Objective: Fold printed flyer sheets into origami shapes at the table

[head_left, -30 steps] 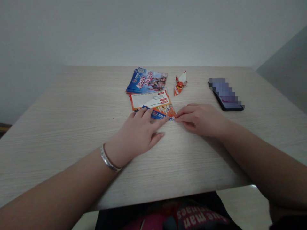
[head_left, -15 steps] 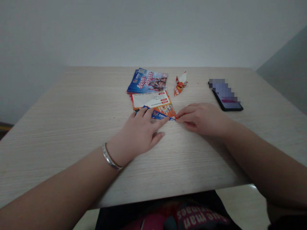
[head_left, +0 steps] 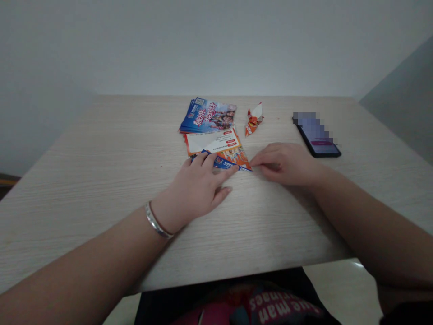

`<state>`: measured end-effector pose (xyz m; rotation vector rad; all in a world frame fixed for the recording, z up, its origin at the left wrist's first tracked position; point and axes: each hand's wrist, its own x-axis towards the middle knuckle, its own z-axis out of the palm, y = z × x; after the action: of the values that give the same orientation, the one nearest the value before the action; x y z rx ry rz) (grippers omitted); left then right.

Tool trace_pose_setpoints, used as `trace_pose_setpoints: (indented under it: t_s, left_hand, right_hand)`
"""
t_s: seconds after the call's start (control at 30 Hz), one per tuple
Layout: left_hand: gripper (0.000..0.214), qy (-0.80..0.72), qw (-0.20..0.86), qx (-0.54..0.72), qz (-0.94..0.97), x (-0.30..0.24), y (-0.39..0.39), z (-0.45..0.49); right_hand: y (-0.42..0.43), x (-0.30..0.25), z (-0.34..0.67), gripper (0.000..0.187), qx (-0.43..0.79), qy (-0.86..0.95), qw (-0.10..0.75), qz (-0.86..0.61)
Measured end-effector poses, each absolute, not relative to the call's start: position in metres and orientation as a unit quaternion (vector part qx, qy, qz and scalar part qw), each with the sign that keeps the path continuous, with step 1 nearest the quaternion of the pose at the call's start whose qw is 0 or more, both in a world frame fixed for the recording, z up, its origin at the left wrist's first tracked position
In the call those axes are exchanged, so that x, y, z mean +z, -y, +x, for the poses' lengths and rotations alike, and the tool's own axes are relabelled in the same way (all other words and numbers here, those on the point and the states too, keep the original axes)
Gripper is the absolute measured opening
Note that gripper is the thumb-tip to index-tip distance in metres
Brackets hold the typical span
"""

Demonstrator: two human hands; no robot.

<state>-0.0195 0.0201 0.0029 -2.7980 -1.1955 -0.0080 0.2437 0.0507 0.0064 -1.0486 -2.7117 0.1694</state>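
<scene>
Our left hand [head_left: 198,185] lies flat with fingers spread on the near edge of the folded flyer [head_left: 219,146], at centre frame on the table [head_left: 101,158]. Our right hand [head_left: 287,163] meets the flyer's lower right corner, fingers drawn together; we cannot tell whether they pinch it. Just above lie a flyer stack [head_left: 208,115] and a folded paper figure [head_left: 253,118], with a phone [head_left: 320,140] at right.
</scene>
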Motion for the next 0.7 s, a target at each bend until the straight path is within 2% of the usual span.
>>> trace_pose_setpoints:
  t_s: [0.23,0.47,0.7]
  left_hand:
    - [0.052,0.399,0.049,-0.002,-0.916,0.004,-0.019,-0.019]
    - [0.052,0.400,0.056,-0.001,-0.915,0.004,-0.020,-0.019]
    - [0.049,0.432,0.056,0.035,-0.899,0.018,-0.021,-0.023]
  right_hand:
    - [-0.047,0.000,0.233,0.029,-0.015,0.945,0.129,-0.299]
    - [-0.047,0.004,0.232,0.024,-0.034,0.962,0.086,-0.258]
    - [-0.041,0.013,0.234,0.024,-0.039,0.955,0.053,-0.289]
